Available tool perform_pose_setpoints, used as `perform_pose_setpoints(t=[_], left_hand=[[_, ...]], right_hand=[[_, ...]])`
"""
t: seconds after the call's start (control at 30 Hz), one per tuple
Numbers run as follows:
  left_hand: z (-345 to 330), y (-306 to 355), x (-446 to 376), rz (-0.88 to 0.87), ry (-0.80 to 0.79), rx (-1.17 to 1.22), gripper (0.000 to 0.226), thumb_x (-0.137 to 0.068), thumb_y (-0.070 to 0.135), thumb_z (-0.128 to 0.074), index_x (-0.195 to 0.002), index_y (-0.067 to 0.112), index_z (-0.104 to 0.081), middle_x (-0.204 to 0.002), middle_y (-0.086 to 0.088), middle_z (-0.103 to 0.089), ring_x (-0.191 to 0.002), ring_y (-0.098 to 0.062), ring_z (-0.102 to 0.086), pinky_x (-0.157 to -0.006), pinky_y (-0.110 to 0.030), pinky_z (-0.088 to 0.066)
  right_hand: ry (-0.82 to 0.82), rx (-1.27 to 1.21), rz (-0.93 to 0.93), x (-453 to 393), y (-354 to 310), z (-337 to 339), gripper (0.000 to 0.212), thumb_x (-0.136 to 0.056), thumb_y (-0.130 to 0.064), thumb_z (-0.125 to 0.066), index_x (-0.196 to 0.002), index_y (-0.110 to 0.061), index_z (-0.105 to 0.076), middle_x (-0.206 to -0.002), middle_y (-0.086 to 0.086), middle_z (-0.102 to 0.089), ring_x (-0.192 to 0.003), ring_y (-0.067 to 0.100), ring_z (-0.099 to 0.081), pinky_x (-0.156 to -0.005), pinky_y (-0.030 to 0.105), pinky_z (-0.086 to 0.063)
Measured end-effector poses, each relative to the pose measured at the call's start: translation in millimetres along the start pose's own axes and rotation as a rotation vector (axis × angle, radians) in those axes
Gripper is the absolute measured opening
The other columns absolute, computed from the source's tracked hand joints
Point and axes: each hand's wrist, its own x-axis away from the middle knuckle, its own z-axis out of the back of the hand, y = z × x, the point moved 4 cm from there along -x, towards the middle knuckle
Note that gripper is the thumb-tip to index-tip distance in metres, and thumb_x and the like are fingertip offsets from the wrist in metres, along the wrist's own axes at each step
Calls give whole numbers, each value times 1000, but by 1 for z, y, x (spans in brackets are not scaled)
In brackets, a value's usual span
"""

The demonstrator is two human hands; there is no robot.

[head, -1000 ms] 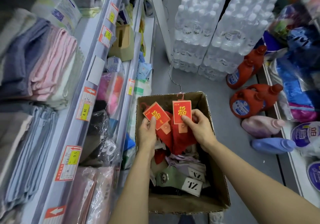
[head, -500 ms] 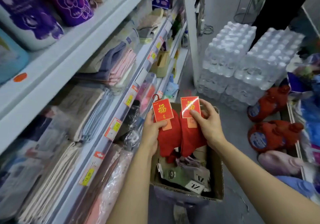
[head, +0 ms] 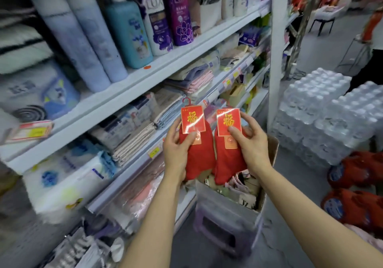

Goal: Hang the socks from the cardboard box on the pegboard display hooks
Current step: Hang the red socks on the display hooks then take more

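Head view: the left hand [head: 176, 151] is curled round a pair of red fabric socks with a red-and-gold card header [head: 193, 143], thumb pressed on the card's lower edge. The right hand [head: 253, 145] grips a second, matching pair of red carded socks [head: 227, 149], thumb on the card face, fingers wrapped behind. Both pairs are held upright, side by side and just apart, above the open brown cardboard box [head: 269, 164], in which further carded socks in paler colours [head: 240, 187] are seen. A small red plastic hanger hook [head: 186, 101] is visible at the top of the left card; the right card's hook is blurred.

No pegboard or display hook is shown, so the carry is judged to be under way. For a clean hang, each card should be kept upright with its hook free of the fingers, and the pairs are better presented one at a time.

White shop shelves of folded towels [head: 190, 77] and tall bottles [head: 128, 31] are to the left; shrink-wrapped packs of water bottles [head: 323, 112] are to the right.
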Motion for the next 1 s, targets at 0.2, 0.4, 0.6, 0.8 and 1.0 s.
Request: perform_pose_setpoints(t=[0.2, 0.4, 0.6, 0.8, 1.0], left_hand=[[43, 73, 30, -129, 68, 8, 58, -87, -2, -69, -137, 24, -56, -113, 3, -74, -103, -19, -71, -79, -30, -58], [103, 144, 58, -256, 114, -2, 61, -88, -2, -68, -141, 23, -53, -120, -5, -71, -110, -24, -68, -94, -42, -55], [183, 213, 101, -400, 178, -58, 57, -90, -1, -67, -138, 28, -55, -116, -1, -73, -108, -22, -69, -92, -43, -57], [265, 258, 136, -503, 304, -91, 56, -90, 4, -69, -137, 32, -56, -125, -4, -69, -115, -25, -66, -96, -48, -54], [316, 307, 153, -582, 420, -67, 55, -89, 7, -70, -135, 35, -57, -124, -3, -69, -113, -24, -67, -89, -42, -57]], right_hand=[[-116, -49, 92, 35, -46, -62, 48, -85, -37, -76, -128, -43, -57, -123, 5, -68, -110, 23, -67, -91, 47, -57], [-162, -148, 148, 76, -92, -131, 44, -89, -13, -71, -129, -28, -58, -96, -4, -77, -88, 14, -73, -71, 26, -59], [-227, -217, 224, 128, -129, -216, 45, -87, -14, -73, -128, -27, -61, -100, -6, -76, -95, 11, -71, -81, 30, -58], [-349, -327, 259, 181, -150, -297, 43, -86, -9, -72, -120, -34, -63, -83, -1, -76, -76, 9, -69, -68, 21, -56], [-499, -364, 305, 206, -180, -373, 46, -86, -12, -73, -127, -31, -62, -99, 3, -76, -91, 16, -72, -77, 30, -58]])
